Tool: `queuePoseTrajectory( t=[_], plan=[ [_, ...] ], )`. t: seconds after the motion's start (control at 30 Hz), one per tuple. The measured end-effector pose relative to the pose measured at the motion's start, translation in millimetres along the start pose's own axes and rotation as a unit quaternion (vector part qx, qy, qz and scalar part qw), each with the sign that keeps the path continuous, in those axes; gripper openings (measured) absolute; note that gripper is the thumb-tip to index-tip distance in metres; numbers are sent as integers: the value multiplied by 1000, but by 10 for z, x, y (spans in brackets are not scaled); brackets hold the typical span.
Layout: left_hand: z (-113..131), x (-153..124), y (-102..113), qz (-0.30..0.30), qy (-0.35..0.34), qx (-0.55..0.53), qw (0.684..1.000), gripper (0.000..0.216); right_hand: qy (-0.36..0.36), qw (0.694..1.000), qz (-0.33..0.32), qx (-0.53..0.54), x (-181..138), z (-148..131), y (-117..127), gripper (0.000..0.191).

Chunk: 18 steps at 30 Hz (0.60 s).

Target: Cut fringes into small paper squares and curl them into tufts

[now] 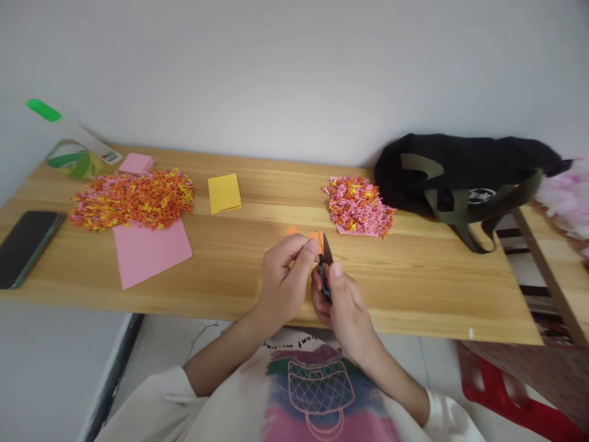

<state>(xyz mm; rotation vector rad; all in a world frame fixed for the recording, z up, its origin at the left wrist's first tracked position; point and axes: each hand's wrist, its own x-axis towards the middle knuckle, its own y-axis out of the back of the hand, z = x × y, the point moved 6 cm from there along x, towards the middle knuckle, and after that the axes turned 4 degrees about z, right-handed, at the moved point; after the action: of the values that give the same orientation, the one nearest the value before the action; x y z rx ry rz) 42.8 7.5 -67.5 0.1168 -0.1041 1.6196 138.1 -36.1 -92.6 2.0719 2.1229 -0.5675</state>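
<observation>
Over the front middle of the table, my left hand (286, 277) pinches a small piece of orange paper (315, 241) between thumb and fingers. My right hand (343, 301) is closed round the dark handles of a pair of scissors (327, 253), whose blades point away from me at the paper's right edge. A bit of orange also shows just behind my left fingers. Beyond my hands, to the right, a heap of tiny pink, orange and yellow paper snips (359, 205) lies on a pink sheet. Some yellow paper squares (224, 193) lie farther back, left of my hands.
On the left lie a larger heap of snips (133, 199), a pink sheet (153, 250), a small pink paper stack (136, 163), a green-and-white fan-like item (87, 138) and a phone (28, 248). A black bag (460, 175) stands back right. A red stool (515, 393) is below.
</observation>
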Motion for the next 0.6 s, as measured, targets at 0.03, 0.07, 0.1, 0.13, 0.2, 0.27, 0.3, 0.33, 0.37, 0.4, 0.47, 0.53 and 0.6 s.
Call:
queuePoseTrajectory(
  t=[0.03, 0.07, 0.1, 0.13, 0.2, 0.27, 0.3, 0.33, 0.37, 0.4, 0.47, 0.53, 0.6],
  plan=[
    [0, -2, -3, 1, 1, -2, 1000, 35, 3, 1000, 0, -9, 0, 1, 2, 50],
    [0, -3, -7, 1, 3, -5, 1000, 35, 5, 1000, 0, -16, -1, 3, 3, 50],
    [1, -5, -10, 3, 4, -7, 1000, 35, 7, 1000, -1, -22, -2, 7, 3, 49],
    [1, -7, -14, 4, 5, -9, 1000, 36, 9, 1000, 0, -27, -3, 9, 4, 49],
    [-1, -8, -25, 5, 8, -15, 1000, 36, 15, 999, 2, -35, -2, 11, 10, 49],
    [-7, -8, -35, 3, 14, -22, 1000, 37, 20, 999, 5, -41, -1, 6, 15, 49],
    [-12, -6, -37, 3, 17, -27, 999, 37, 21, 999, 5, -42, -1, 3, 18, 49],
    [-20, -4, -37, 4, 19, -32, 999, 36, 19, 999, 4, -39, -1, 1, 20, 48],
    [-31, -1, -33, 6, 23, -37, 999, 35, 16, 999, 1, -34, -2, 1, 19, 48],
    [-45, 2, -28, 10, 26, -44, 999, 34, 12, 1000, -3, -26, -4, 3, 17, 49],
    [-85, 6, -14, 18, 39, -66, 997, 33, -1, 1000, -12, -16, -6, 18, 10, 49],
    [-129, 8, -3, 28, 55, -101, 993, 32, -11, 1000, -19, -16, -8, 38, 2, 50],
    [-159, 8, -6, 32, 68, -133, 988, 32, -17, 1000, -21, -13, -8, 50, 0, 51]
  ],
)
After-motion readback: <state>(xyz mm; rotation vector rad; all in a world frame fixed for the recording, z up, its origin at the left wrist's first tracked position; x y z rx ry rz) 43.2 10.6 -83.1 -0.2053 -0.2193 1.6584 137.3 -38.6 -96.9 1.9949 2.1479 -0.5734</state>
